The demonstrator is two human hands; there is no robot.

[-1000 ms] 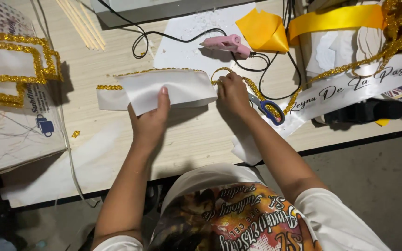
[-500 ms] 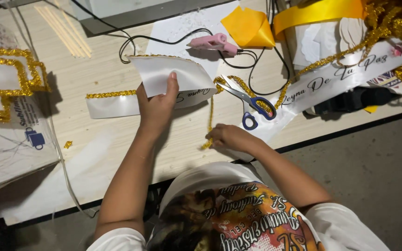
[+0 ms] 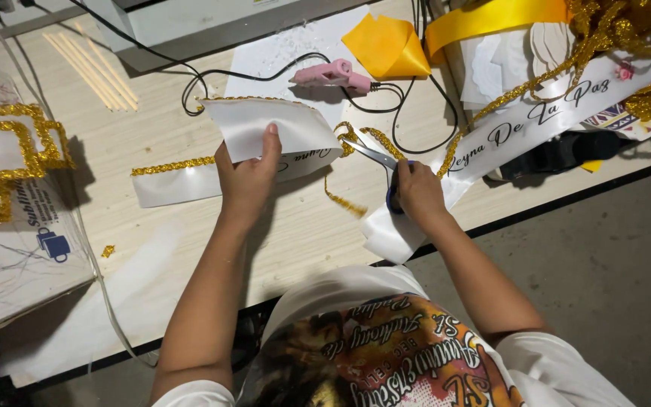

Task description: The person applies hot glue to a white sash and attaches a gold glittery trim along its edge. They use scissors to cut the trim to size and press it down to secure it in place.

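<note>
Two hands at work on the pale surface [image 3: 190,249]: the left hand [image 3: 246,181], fingers clamped, lifts the white sash [image 3: 265,128], gold trim [image 3: 172,165] already edging it, while the right hand [image 3: 416,192] grips scissors [image 3: 374,154] at a loose strand still uncut.

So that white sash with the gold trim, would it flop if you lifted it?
Probably floppy: the white sash folds over where the left hand pinches it. It likely weighs little, being thin ribbon. Its glossy face may be slippery.
</note>
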